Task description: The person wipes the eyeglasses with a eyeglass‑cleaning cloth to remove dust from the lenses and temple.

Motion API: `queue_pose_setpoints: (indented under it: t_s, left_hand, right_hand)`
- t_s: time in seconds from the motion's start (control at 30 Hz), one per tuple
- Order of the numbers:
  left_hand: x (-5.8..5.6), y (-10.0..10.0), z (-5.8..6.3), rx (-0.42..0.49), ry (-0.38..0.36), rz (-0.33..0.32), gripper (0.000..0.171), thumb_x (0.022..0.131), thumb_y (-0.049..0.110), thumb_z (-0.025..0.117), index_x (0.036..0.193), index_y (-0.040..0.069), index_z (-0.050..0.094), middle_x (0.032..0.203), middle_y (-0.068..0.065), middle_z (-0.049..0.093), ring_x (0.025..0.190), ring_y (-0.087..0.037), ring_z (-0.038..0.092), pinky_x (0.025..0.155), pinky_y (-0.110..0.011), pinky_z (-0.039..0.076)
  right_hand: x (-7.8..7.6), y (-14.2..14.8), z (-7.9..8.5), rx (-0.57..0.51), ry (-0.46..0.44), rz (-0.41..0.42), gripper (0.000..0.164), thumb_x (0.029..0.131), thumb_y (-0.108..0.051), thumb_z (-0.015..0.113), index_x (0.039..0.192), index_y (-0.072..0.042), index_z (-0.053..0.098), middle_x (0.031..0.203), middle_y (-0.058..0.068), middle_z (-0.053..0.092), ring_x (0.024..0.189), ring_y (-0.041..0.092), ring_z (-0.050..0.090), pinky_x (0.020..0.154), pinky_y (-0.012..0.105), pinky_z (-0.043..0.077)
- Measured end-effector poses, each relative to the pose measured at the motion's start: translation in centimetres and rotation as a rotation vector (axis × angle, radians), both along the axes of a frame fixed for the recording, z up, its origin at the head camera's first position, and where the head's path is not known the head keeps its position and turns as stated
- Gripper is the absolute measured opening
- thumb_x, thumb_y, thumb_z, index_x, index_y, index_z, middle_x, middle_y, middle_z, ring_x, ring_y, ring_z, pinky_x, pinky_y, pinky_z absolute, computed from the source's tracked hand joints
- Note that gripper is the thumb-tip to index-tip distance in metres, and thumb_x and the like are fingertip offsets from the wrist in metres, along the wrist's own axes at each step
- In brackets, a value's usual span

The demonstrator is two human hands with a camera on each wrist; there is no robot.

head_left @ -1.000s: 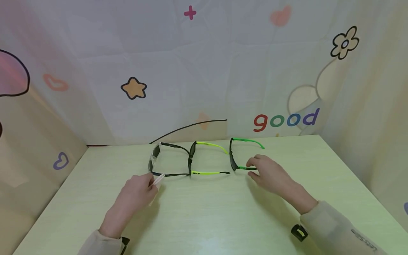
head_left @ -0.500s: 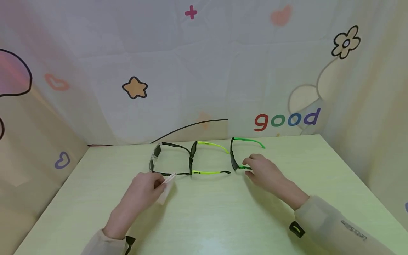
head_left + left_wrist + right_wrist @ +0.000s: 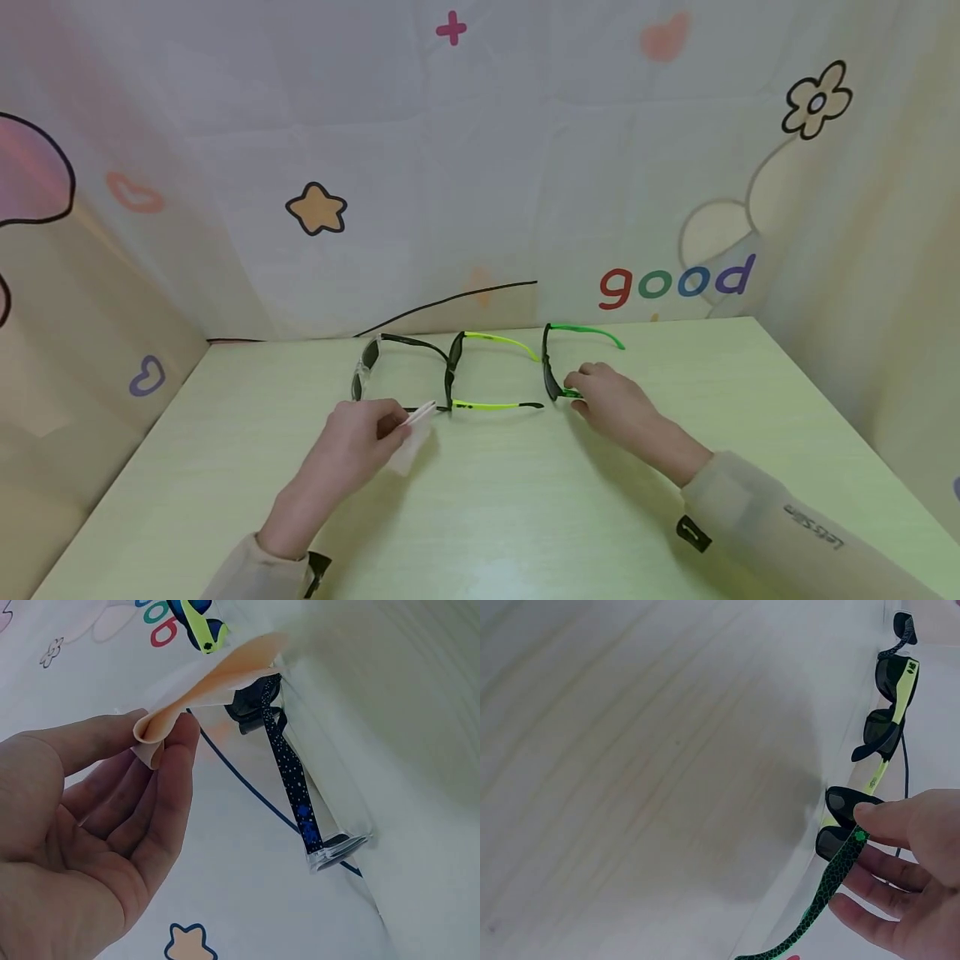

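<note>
Between thumb and fingertips, my left hand (image 3: 345, 450) pinches a thin pale cloth (image 3: 206, 686), folded over with a peach-toned inner side. It is held up in front of the clear-framed sunglasses (image 3: 370, 354) with dark arms, hiding part of their near arm. My right hand (image 3: 626, 412) is at the rightmost pair, black sunglasses with green arms (image 3: 548, 371). Its thumb and forefinger pinch the near arm (image 3: 836, 870) close to the hinge, as the right wrist view shows. Sunglasses with yellow arms (image 3: 487, 407) stand unfolded between the other two pairs.
All three pairs stand in a row, arms pointing right, towards the back of the pale wooden table (image 3: 480, 517). Directly behind the table's back edge hangs a printed curtain (image 3: 465, 183), which also closes off both sides.
My left hand has moved right with the cloth, from the clear-framed pair's front towards the yellow-armed pair. My right hand has slid slightly left along the green arm to the hinge.
</note>
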State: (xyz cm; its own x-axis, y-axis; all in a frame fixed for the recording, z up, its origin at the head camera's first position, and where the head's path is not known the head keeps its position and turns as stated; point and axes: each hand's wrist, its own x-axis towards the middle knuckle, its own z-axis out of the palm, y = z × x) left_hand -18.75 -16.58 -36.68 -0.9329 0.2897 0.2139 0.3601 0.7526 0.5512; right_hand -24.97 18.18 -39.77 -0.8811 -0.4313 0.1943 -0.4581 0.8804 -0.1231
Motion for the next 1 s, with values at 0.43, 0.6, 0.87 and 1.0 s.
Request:
queue_pose_setpoints:
  t_s: [0.43, 0.6, 0.87, 1.0]
  left_hand:
    - [0.0, 0.6, -0.3, 0.029, 0.005, 0.003, 0.004, 0.093, 0.007, 0.075, 0.09, 0.007, 0.077, 0.077, 0.007, 0.07, 0.065, -0.004, 0.06, 0.057, -0.023, 0.053]
    - [-0.1, 1.0, -0.5, 0.016, 0.037, -0.006, 0.002, 0.091, 0.006, 0.078, 0.09, 0.005, 0.077, 0.076, 0.008, 0.068, 0.066, -0.004, 0.059, 0.061, -0.025, 0.052]
    - [0.0, 1.5, -0.7, 0.037, 0.057, 0.021, 0.007, 0.087, 0.001, 0.08, 0.089, 0.007, 0.077, 0.076, 0.006, 0.068, 0.065, -0.005, 0.058, 0.057, -0.024, 0.051]
    - [0.0, 1.8, -0.8, 0.057, 0.068, 0.023, 0.008, 0.087, 0.001, 0.08, 0.089, 0.007, 0.077, 0.076, 0.006, 0.068, 0.066, -0.006, 0.058, 0.058, -0.024, 0.052]
  right_hand:
    - [-0.4, -0.3, 0.0, 0.033, 0.03, 0.006, 0.014, 0.086, 0.0, 0.081, 0.099, -0.005, 0.075, 0.091, 0.008, 0.07, 0.087, 0.027, 0.068, 0.073, 0.041, 0.061]
    - [-0.3, 0.2, 0.0, 0.005, 0.062, 0.018, 0.011, 0.088, 0.002, 0.078, 0.095, -0.006, 0.074, 0.088, 0.007, 0.068, 0.084, 0.026, 0.066, 0.069, 0.041, 0.06]
    - [0.3, 1.0, 1.0, -0.047, 0.108, 0.036, 0.012, 0.087, 0.003, 0.078, 0.096, -0.004, 0.073, 0.09, 0.007, 0.067, 0.086, 0.027, 0.065, 0.071, 0.041, 0.06]
    - [0.8, 1.2, 1.5, -0.068, 0.112, 0.04, 0.012, 0.087, 0.004, 0.078, 0.095, -0.004, 0.072, 0.09, 0.006, 0.066, 0.086, 0.025, 0.064, 0.074, 0.04, 0.06]
